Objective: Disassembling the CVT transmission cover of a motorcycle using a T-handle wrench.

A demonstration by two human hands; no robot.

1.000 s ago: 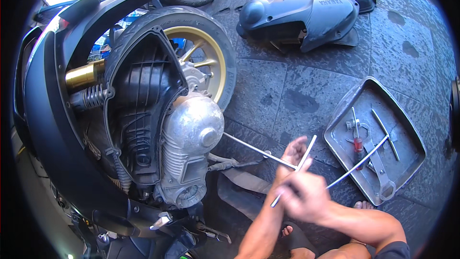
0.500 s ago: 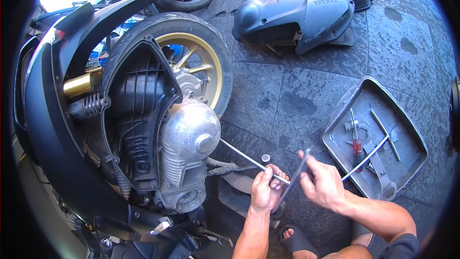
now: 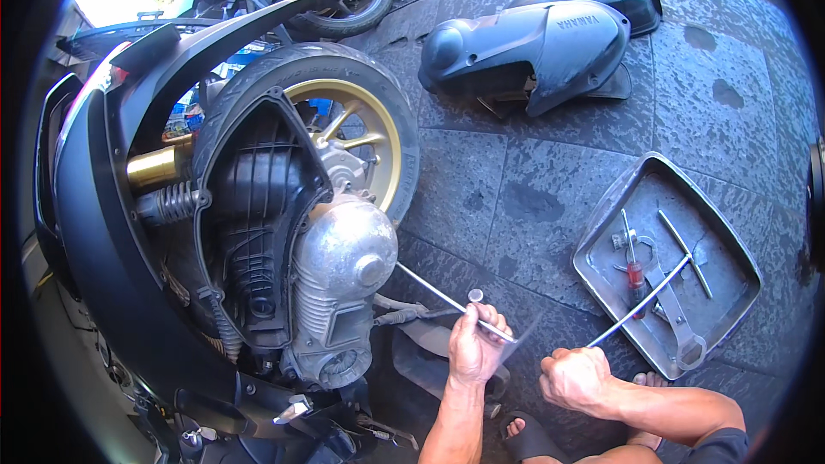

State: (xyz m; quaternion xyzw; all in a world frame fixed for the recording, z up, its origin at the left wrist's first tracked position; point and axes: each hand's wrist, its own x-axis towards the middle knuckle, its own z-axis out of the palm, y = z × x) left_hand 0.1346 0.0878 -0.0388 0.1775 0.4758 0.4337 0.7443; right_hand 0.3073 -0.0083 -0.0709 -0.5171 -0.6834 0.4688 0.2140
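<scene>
At the silver casing's [image 3: 344, 245] right edge — T-handled wrench [image 3: 434, 287] applied, casing seated.

Work is judged partway: a dark cover [image 3: 516, 47] is found loose near the paving's [image 3: 541, 155] upper edge; fastener state cannot be told — wrench tip hidden. The shaft is gripped by the left hand [image 3: 477, 348], fingers curled; the right hand [image 3: 576, 378] is balled, apart from it.

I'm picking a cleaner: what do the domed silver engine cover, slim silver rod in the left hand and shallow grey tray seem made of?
Domed silver engine cover: probably cast aluminium, given its mottled, softly shiny surface. Slim silver rod: likely plated steel, smooth and bright. Shallow grey tray: dull, scuffed; metal or plastic, unclear.
</scene>
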